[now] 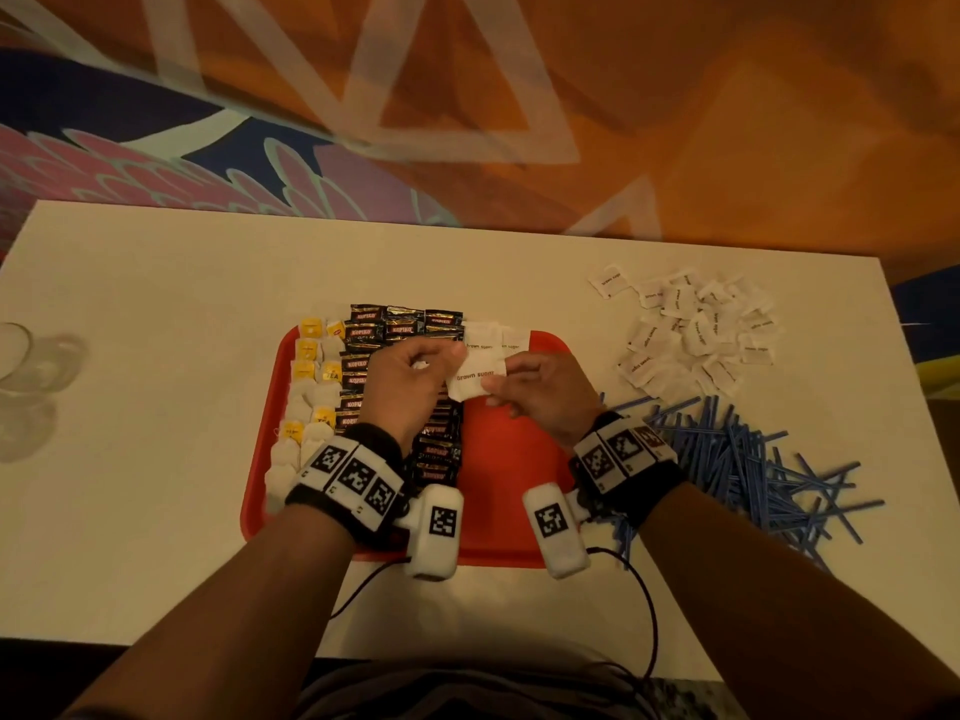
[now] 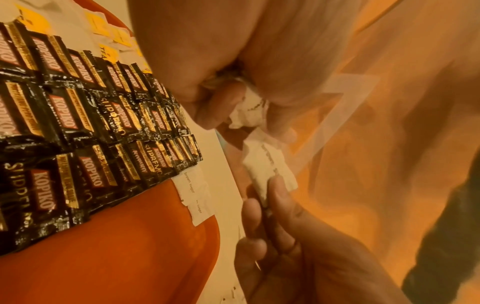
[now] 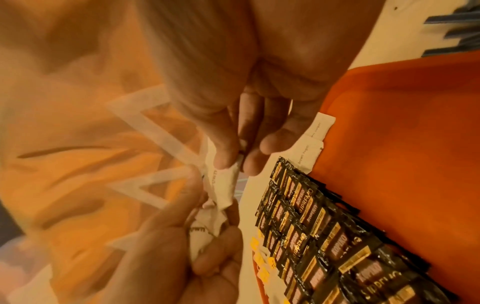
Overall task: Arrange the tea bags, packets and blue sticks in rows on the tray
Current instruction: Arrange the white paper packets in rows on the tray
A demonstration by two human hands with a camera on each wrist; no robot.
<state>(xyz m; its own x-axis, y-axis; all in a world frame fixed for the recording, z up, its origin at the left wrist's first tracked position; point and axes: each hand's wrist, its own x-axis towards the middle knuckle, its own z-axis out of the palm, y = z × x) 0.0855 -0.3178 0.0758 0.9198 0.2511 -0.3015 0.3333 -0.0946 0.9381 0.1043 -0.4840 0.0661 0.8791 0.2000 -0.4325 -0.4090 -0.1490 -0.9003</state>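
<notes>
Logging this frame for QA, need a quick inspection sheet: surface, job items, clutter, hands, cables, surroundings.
Surface: white table, red tray in the middle.
Job's things: tea bags and black packets in rows on the tray; two sugar packets laid at its far edge; loose sugar pile and blue sticks off the tray.
Clutter: clear glass at the table's left edge.
Grippers: left hand holds crumpled packets; right hand pinches one sugar packet.
Cables: black cable from the wrists.
Surroundings: patterned orange wall.
</notes>
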